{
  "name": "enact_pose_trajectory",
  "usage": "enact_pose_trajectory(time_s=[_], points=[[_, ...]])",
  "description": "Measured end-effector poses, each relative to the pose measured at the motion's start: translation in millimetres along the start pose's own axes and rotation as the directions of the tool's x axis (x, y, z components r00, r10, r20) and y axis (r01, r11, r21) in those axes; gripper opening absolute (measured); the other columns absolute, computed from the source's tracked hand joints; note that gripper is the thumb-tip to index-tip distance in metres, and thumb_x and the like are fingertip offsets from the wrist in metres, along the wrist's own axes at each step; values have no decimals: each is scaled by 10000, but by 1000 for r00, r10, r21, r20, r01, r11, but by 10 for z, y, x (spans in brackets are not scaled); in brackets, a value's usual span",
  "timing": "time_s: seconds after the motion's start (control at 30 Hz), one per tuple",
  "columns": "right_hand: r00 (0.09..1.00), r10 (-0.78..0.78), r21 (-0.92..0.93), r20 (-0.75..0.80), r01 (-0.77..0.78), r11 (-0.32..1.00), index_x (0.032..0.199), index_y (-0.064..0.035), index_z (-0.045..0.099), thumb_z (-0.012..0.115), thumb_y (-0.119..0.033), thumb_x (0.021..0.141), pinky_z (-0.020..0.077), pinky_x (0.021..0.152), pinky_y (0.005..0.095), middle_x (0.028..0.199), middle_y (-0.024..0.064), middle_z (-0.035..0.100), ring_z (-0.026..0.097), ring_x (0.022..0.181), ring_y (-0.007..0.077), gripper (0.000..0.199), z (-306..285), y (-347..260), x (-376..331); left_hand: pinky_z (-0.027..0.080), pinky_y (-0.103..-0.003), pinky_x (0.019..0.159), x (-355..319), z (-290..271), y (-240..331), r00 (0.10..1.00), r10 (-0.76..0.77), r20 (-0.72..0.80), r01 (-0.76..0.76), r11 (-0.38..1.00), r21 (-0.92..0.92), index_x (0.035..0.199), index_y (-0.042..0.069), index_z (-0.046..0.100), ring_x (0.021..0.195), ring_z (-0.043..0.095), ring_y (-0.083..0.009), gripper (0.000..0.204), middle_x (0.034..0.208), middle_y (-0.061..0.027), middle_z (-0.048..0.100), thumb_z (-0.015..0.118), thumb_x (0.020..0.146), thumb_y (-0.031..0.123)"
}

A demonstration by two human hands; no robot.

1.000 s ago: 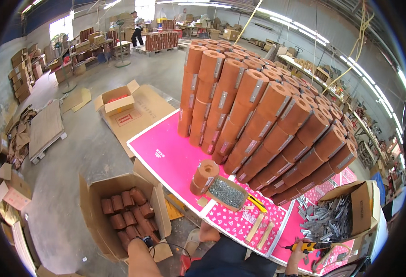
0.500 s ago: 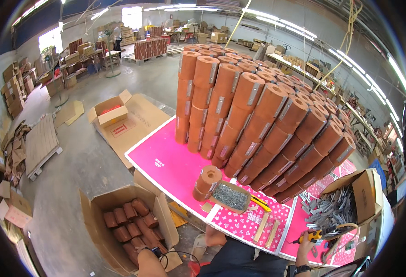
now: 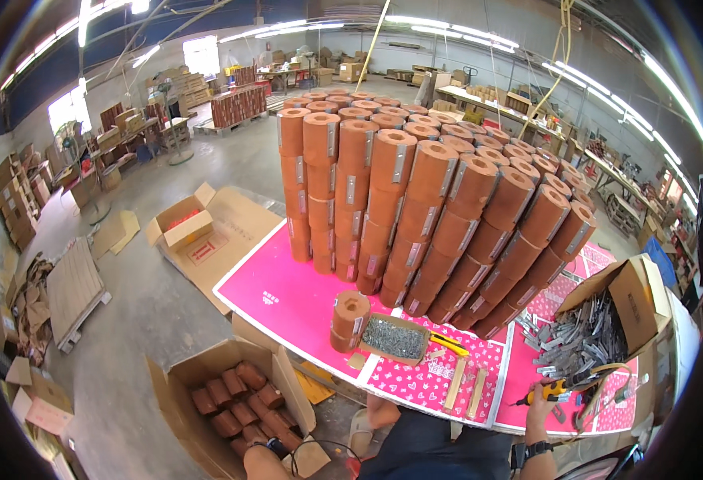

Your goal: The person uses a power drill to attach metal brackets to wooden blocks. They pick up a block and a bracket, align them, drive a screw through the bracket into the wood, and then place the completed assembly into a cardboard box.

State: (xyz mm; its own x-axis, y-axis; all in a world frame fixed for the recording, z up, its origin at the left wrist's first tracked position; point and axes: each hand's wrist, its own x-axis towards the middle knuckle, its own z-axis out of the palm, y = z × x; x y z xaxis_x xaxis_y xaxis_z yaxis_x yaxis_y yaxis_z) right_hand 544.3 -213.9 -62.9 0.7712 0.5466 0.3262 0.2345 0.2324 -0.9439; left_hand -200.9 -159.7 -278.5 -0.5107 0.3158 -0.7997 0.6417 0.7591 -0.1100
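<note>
Down inside the open carton (image 3: 167, 400), the left grip (image 3: 255, 448) is among brown cylinders (image 3: 242, 413) lying on their sides; its fingers are hidden, so I cannot tell whether they have closed on one. The right grip (image 3: 538, 394) is wrapped around a yellow-and-black power driver (image 3: 559, 390), held over the table (image 3: 275, 320) with its bit pointing left.

The step in hand looks like picking a cylinder from the carton. It would go best with the left grip spread round the curved side of an outer piece, drawing it out without dragging it against its neighbours. Meanwhile the right grip should hold the bit well away from the left forearm.

The cylinders look matt and faintly rough, probably heavy for their bulk. Ahead and to the left of the right grip rises a tall stack (image 3: 379, 208) of thick-walled tubes, with flat metal strips down their sides. Nearer, a two-high pair (image 3: 350, 322) shows an angular hole on top, just beside a shallow tray (image 3: 395, 338) of small, glinting grey pieces. Beyond the right grip, thin metal plates (image 3: 587, 336) spill from a cardboard box (image 3: 638, 308), a loose tangle with hard edges.
</note>
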Motion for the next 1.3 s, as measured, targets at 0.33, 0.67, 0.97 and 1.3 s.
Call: enact_pose_trajectory(time_s=[0.33, 0.67, 0.97, 1.3], points=[[998, 46, 41, -39, -45, 998, 1087, -61, 540, 604, 77, 916, 514, 703, 283, 928, 27, 580, 598, 779, 128, 229, -21, 89, 40, 478, -433, 1090, -589, -573, 107, 993, 107, -55, -119, 938, -325, 1531, 47, 403, 1386, 492, -389, 834, 1580, -233, 403, 665, 893, 517], [997, -5, -22, 78, 7, 1000, 1040, -65, 573, 652, 89, 876, 490, 722, 251, 901, -17, 571, 562, 819, 71, 238, 66, -54, -172, 568, -450, 811, -1467, -1230, -264, 812, 583, -28, -101, 94, -990, 1400, 42, 493, 1052, 640, -294, 544, 1251, -124, 623, 612, 947, 317], [992, -99, -35, 82, 102, 994, 1027, -47, 590, 653, 75, 894, 516, 749, 270, 895, 16, 627, 617, 829, 104, 191, 120, -179, -106, 422, -445, 1123, -3996, -710, 1244, 356, 894, -272, -563, -27, -826, 1561, 26, 276, 1346, 491, -288, 777, 1461, -151, 468, 650, 882, 83], [983, -80, 16, 167, 78, 997, 1078, -27, 561, 603, 108, 870, 534, 787, 299, 953, 74, 640, 639, 865, 146, 252, 11, -283, -157, 461, -464, 1001, -4564, 866, 3194, 264, 964, -23, -940, 251, -232, 1346, -75, 479, 1161, 596, -422, 564, 1307, -284, 569, 614, 970, 324]])
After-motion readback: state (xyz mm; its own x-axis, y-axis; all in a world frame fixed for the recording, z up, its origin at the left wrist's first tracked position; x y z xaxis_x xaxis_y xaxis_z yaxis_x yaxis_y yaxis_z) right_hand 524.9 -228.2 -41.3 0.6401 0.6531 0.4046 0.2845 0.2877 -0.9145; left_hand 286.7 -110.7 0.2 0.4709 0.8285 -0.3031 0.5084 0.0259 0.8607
